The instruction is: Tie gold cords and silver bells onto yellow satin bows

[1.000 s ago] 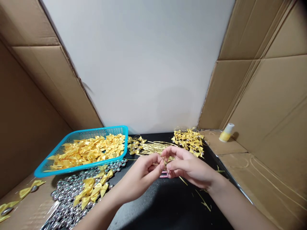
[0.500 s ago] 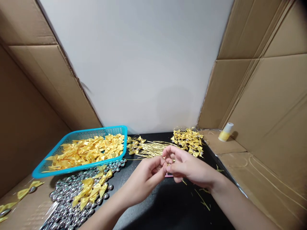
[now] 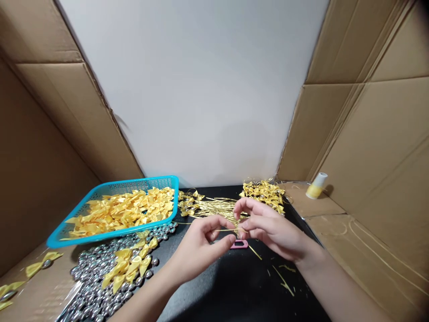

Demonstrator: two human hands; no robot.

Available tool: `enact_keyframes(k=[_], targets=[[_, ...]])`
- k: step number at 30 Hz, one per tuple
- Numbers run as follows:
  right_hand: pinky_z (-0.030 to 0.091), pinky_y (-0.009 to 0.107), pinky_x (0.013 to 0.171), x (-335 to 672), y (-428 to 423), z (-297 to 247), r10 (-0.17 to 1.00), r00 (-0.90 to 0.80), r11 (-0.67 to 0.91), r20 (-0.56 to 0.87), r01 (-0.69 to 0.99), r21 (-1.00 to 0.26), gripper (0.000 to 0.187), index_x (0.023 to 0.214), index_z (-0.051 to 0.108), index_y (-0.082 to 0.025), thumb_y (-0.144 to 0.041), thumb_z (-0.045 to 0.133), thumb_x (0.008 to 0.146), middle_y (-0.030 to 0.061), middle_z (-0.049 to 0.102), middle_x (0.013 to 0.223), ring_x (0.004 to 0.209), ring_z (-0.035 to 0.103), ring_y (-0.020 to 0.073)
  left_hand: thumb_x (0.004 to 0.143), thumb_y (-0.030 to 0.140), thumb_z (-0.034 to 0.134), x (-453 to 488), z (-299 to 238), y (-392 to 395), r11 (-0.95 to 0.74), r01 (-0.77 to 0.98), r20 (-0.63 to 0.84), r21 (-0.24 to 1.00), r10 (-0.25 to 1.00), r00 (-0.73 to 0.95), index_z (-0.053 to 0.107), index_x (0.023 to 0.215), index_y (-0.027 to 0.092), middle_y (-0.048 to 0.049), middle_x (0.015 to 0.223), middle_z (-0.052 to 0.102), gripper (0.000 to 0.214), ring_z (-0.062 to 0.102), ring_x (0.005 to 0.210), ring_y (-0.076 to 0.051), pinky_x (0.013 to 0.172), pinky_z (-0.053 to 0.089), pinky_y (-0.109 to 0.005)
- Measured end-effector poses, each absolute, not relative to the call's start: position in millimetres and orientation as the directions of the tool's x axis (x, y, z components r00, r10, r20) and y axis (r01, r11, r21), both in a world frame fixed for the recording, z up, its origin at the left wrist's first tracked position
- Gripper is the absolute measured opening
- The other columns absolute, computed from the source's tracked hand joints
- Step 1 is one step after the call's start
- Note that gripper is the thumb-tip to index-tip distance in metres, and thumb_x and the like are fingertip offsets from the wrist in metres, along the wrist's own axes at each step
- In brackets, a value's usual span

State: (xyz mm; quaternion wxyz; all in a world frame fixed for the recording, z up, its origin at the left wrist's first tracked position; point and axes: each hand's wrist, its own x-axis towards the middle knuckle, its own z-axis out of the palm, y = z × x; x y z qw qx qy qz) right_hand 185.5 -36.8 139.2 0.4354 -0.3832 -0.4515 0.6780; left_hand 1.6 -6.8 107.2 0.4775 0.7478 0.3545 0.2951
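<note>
Left edge – two bows (image 3: 43,264), each with a bead, lie on the cardboard. Blue basket (image 3: 176,197), far left, is heaped with plain bows. Near side of it, silver beads (image 3: 97,273) spread toward the black table (image 3: 208,304), with a few loose bows on top.

Then the left hand (image 3: 201,248), mid-scene over the table: thumb and index stand apart at the tips, other fingers curled. The gold strand (image 3: 225,230) runs in by the curled fingers; contact is hidden, so can't tell if it's pinched. Strand is in the air between the hands, long axis left-right, close to level, right end pointing into the right fingertips. Anything on it is too small to make out.

Step in hand, my read: two-handed fingertip work on one strand. Next move calls for a sure pinch at both ends and light tension, I'd say – thin stuff, easy to lose.

Behind the hands lies the strand bundle (image 3: 217,208), also roughly left-right. Pink tool (image 3: 246,244) sits on the table below the fingertips.

Right hand (image 3: 268,228): index raised and bent, fingertips at the strand's right end; clamped or just touching, can't tell. Beaded bow pile (image 3: 264,190) is just beyond it; offcuts (image 3: 284,284) on the near side. Cone (image 3: 316,185) stands far right on cardboard.
</note>
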Motion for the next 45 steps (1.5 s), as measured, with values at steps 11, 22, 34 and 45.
enact_keyframes(k=[11,22,34,45], targets=[[0.032,0.024,0.055,184,-37,135,0.938,-0.331,-0.17,-0.099,-0.192,-0.967,0.029,0.088,0.047,-0.02,-0.012,0.054,0.061,-0.0045,0.052,0.071,0.059,0.048,0.0083,0.078,0.036,0.063,5,115,-10,-0.227,0.193,0.096,0.955,0.847,0.522,0.068,0.074,0.017,0.0041,0.053,0.047,0.021,0.024,0.049,-0.009,0.048,0.021,-0.024],[0.038,0.024,0.064,186,-38,132,0.928,-0.372,-0.08,-0.008,-0.178,-0.981,0.026,0.091,0.048,-0.02,-0.006,0.058,0.07,-0.0039,0.051,0.075,0.069,0.049,0.0098,0.077,0.043,0.065,4,111,-10,-0.203,0.155,0.102,0.967,0.865,0.492,0.067,0.073,0.017,0.0016,0.055,0.051,0.026,0.034,0.051,-0.01,0.05,0.025,-0.025],[0.036,0.023,0.059,188,-37,132,0.931,-0.364,-0.083,-0.014,-0.174,-0.981,0.024,0.09,0.049,-0.021,-0.009,0.06,0.072,-0.0034,0.052,0.072,0.067,0.049,0.0106,0.081,0.033,0.061,-2,121,-7,-0.18,0.087,0.095,0.98,0.802,0.59,0.057,0.067,0.017,0.0051,0.059,0.043,0.022,0.036,0.057,-0.01,0.056,0.03,-0.024],[0.042,0.027,0.069,185,-38,133,0.915,-0.402,-0.088,-0.011,-0.173,-0.981,0.022,0.09,0.047,-0.02,-0.01,0.061,0.075,-0.0036,0.056,0.072,0.071,0.058,0.0122,0.084,0.026,0.063,-3,115,-6,0.175,-0.009,-0.116,0.985,0.691,0.714,0.059,0.087,0.016,0.0017,0.074,0.062,0.011,0.053,0.061,-0.008,0.06,0.039,-0.022]])
